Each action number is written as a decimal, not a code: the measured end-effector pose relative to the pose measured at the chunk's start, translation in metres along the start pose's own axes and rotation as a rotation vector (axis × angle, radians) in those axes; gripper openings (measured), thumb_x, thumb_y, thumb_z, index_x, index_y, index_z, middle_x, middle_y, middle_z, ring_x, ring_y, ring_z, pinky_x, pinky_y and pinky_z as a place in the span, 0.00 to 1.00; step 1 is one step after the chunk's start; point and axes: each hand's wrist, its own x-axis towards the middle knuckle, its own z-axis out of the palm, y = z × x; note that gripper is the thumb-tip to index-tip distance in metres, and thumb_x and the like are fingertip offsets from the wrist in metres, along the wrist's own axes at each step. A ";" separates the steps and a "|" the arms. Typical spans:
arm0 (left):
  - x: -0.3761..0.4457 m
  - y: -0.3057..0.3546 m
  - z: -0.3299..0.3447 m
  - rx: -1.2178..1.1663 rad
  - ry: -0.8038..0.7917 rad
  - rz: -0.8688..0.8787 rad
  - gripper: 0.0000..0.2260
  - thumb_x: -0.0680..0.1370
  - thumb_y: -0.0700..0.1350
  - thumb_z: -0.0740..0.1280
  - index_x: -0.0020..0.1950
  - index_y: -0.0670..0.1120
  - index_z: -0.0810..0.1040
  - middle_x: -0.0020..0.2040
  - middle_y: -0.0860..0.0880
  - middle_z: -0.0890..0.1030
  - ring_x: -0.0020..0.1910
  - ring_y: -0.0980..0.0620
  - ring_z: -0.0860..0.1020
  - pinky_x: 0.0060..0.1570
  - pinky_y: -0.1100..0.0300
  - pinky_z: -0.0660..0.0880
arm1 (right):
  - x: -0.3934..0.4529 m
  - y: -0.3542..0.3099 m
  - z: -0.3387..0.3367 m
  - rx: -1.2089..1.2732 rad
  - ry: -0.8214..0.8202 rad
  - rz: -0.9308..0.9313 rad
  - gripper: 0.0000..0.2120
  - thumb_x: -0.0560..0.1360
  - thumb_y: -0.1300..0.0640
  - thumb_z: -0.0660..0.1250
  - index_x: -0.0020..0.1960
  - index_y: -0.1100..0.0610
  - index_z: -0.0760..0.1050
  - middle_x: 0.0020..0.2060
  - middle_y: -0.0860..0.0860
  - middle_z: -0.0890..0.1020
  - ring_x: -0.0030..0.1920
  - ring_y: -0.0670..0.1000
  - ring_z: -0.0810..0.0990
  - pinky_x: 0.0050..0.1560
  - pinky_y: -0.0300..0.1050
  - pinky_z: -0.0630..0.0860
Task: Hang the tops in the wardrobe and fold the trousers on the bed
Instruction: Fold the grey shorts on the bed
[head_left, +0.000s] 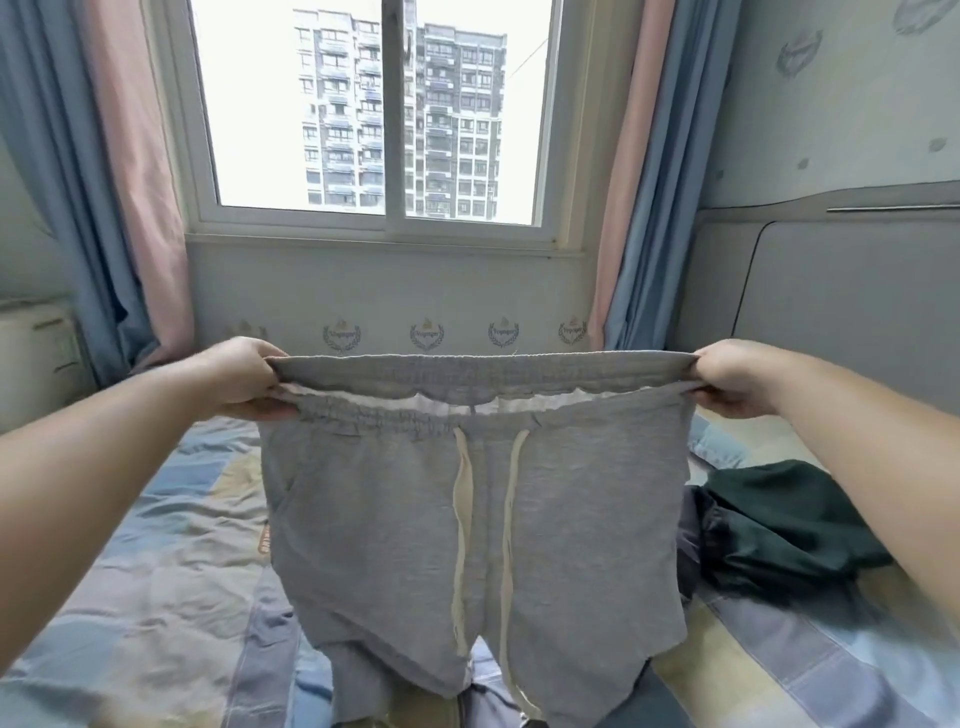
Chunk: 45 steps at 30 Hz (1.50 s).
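Both hands up: left hand and right hand have fingers clenched on the waistband ends of the grey drawstring trousers, dangling over the bed. Best lay them flat, legs aligned, before folding.

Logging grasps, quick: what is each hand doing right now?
Left hand: grips the left end of the grey trousers' waistband.
Right hand: grips the waistband's right end.
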 end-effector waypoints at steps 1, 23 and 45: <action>-0.001 0.002 0.000 -0.228 -0.062 -0.056 0.22 0.75 0.27 0.49 0.49 0.43 0.80 0.43 0.43 0.81 0.33 0.49 0.83 0.31 0.60 0.81 | 0.001 0.001 -0.002 0.177 -0.050 0.014 0.14 0.79 0.63 0.51 0.52 0.56 0.75 0.33 0.53 0.79 0.22 0.46 0.76 0.22 0.33 0.72; 0.075 -0.001 0.060 -0.054 0.255 0.182 0.14 0.75 0.31 0.57 0.38 0.44 0.78 0.37 0.41 0.78 0.33 0.44 0.79 0.35 0.53 0.82 | 0.085 0.049 0.025 0.475 0.017 0.083 0.11 0.82 0.60 0.49 0.55 0.59 0.70 0.39 0.58 0.82 0.26 0.51 0.83 0.25 0.46 0.79; 0.027 -0.015 0.092 -0.077 0.280 0.374 0.12 0.71 0.37 0.65 0.33 0.52 0.79 0.31 0.49 0.79 0.32 0.49 0.74 0.29 0.67 0.68 | 0.029 0.124 0.020 0.686 0.195 -0.098 0.14 0.80 0.67 0.54 0.43 0.53 0.72 0.41 0.55 0.76 0.40 0.52 0.76 0.42 0.44 0.75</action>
